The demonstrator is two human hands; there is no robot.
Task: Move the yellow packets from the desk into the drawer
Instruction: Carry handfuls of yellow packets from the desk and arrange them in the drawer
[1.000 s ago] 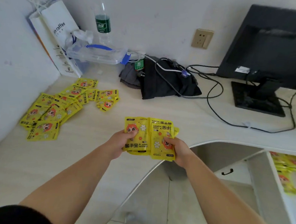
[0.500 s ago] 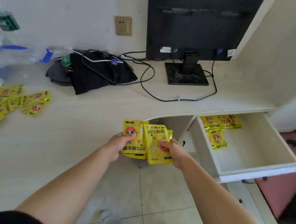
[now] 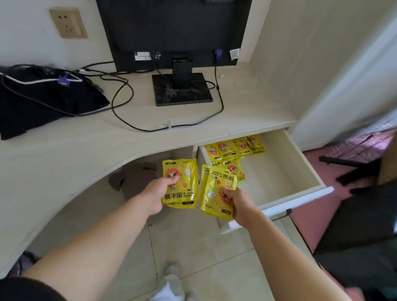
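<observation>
A pale wood-grain bench [image 3: 52, 160] runs beside an open white drawer [image 3: 282, 171] holding yellow packets [image 3: 233, 150]. Left hand [image 3: 154, 195] grips one yellow packet stack [image 3: 181, 184]; right hand [image 3: 240, 204] grips another stack [image 3: 216, 195] at the drawer's front corner.

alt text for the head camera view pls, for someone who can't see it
A person's left hand and right hand each hold yellow packets, the left-hand packets and right-hand packets, in front of an open white drawer that already holds more yellow packets. Behind, a pale desk carries a black monitor, cables and a dark bundle of cloth.
</observation>
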